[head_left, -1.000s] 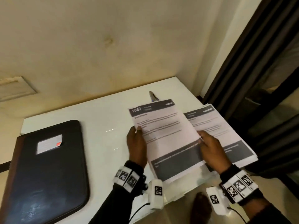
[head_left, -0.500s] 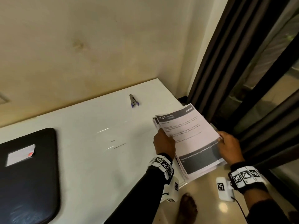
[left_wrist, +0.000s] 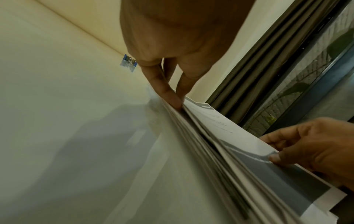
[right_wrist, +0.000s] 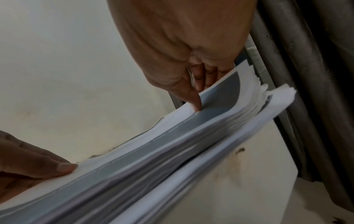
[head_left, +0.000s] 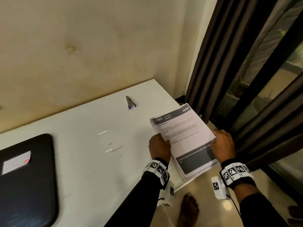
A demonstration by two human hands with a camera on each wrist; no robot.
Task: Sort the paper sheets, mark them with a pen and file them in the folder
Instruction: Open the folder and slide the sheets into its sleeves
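A stack of printed paper sheets (head_left: 183,138) lies at the right end of the white table (head_left: 82,158), overhanging its edge; the top sheet reads 1563. My left hand (head_left: 159,147) grips the stack's left edge, thumb on top (left_wrist: 172,98). My right hand (head_left: 223,145) pinches the right edge, thumb on the top sheet (right_wrist: 193,100) and fingers underneath. The sheets (right_wrist: 172,151) fan slightly apart along that edge. The black folder (head_left: 24,182) lies shut at the table's left end, with a white label. No pen is visible.
A small grey and blue stapler (head_left: 130,102) lies near the wall on the table. Dark curtains (head_left: 237,79) and a window stand right beside the stack. A bare foot (head_left: 190,208) is on the floor below the table's edge.
The sheet that was held out to the left has gone back onto the stack at the right. Both hands now hold the stack's sides. The head view has turned right.
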